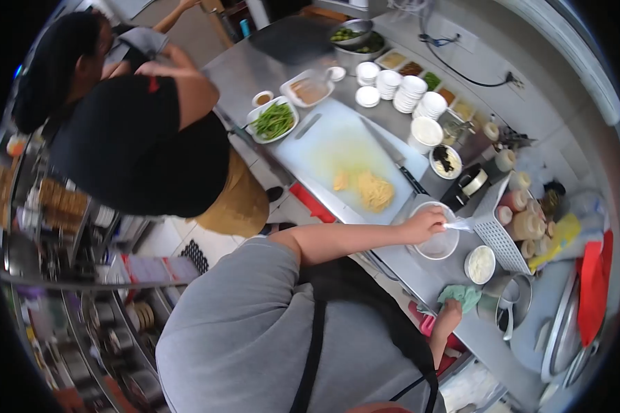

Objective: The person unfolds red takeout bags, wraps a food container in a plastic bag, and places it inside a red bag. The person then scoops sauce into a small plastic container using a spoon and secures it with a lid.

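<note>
My left hand [427, 225] is closed over a round white tub [437, 249]. A small whitish, translucent piece [459, 224] sticks out of its fingers; its kind is unclear. My right hand [450, 311] grips a green cloth [461, 297] at the counter's near edge. Between the hands stands a smaller white tub [480, 264] with white shreds in it. A steel pot [489, 308] with a ladle [509, 313] is beside the cloth. On the white cutting board [337, 151] lies a yellowish chopped heap [375, 191], with a knife [412, 177] at the board's edge.
Stacked white lids [410, 93] and tubs line the wall side. A grey basket of bottles [499, 230] stands near my hands. Green beans [273, 121] fill a dish at the board's far end. A person in black [141, 141] stands left; shelves [83, 330] lie behind me.
</note>
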Action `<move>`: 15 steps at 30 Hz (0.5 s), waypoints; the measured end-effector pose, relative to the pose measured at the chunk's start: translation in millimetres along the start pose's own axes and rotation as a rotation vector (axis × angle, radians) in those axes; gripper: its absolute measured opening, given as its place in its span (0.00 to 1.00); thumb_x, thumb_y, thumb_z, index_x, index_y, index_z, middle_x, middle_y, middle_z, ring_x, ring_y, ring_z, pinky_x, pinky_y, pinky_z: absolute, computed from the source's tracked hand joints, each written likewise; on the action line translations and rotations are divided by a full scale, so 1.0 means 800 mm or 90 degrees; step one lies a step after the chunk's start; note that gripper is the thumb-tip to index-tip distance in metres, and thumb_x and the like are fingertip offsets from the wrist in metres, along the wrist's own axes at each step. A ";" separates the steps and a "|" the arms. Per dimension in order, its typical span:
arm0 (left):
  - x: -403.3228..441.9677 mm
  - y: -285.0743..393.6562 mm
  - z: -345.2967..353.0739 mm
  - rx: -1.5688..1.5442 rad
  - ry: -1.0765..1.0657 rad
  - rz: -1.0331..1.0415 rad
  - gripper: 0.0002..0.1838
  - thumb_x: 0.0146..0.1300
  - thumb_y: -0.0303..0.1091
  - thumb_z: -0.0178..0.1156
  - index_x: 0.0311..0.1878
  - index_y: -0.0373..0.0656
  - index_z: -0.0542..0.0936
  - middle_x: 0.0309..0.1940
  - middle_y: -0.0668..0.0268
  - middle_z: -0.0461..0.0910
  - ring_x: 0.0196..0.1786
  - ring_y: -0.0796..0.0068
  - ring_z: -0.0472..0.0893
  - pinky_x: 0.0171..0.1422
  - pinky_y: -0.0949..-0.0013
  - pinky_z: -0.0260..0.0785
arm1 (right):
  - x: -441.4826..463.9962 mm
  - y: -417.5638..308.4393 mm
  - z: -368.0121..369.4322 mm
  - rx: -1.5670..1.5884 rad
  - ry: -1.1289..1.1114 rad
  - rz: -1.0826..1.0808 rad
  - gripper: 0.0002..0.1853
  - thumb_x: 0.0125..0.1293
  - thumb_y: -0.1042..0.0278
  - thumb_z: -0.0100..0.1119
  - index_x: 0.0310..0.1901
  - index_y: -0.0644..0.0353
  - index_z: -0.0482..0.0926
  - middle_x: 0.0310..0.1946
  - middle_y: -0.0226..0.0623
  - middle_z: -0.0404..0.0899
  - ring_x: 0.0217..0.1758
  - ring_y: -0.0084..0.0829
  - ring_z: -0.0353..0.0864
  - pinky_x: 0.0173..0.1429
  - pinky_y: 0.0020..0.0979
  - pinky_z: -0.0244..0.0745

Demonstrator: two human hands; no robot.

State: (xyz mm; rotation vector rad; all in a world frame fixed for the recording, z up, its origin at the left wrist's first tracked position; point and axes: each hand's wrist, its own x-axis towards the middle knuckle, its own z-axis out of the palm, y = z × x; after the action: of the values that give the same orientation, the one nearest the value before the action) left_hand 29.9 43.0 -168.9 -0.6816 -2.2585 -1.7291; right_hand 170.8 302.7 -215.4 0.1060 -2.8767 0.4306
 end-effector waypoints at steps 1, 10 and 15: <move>0.000 0.001 0.005 0.002 0.011 0.001 0.05 0.49 0.28 0.57 0.29 0.37 0.74 0.28 0.60 0.69 0.36 0.61 0.70 0.40 0.65 0.61 | 0.005 0.003 -0.003 0.095 -0.065 0.042 0.08 0.47 0.79 0.54 0.31 0.64 0.77 0.28 0.46 0.75 0.35 0.44 0.75 0.41 0.38 0.68; -0.057 0.042 -0.035 0.112 0.098 -0.025 0.14 0.48 0.26 0.58 0.41 0.40 0.74 0.40 0.57 0.70 0.48 0.57 0.67 0.54 0.62 0.60 | 0.088 -0.079 -0.053 0.123 0.083 -0.172 0.07 0.47 0.79 0.57 0.31 0.65 0.75 0.27 0.41 0.73 0.30 0.37 0.73 0.37 0.33 0.68; -0.226 0.036 -0.113 0.177 0.268 -0.245 0.14 0.47 0.28 0.59 0.40 0.41 0.75 0.37 0.58 0.74 0.44 0.57 0.72 0.49 0.63 0.64 | 0.072 -0.229 -0.061 0.427 -0.128 -0.248 0.02 0.49 0.78 0.56 0.27 0.65 0.77 0.26 0.38 0.76 0.29 0.33 0.75 0.37 0.28 0.69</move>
State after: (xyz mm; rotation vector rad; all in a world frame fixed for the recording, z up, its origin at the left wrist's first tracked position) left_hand 191.2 -78.6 -198.1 0.1739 -2.3456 -1.4725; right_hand 144.7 139.9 -104.6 0.8397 -2.6583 1.3306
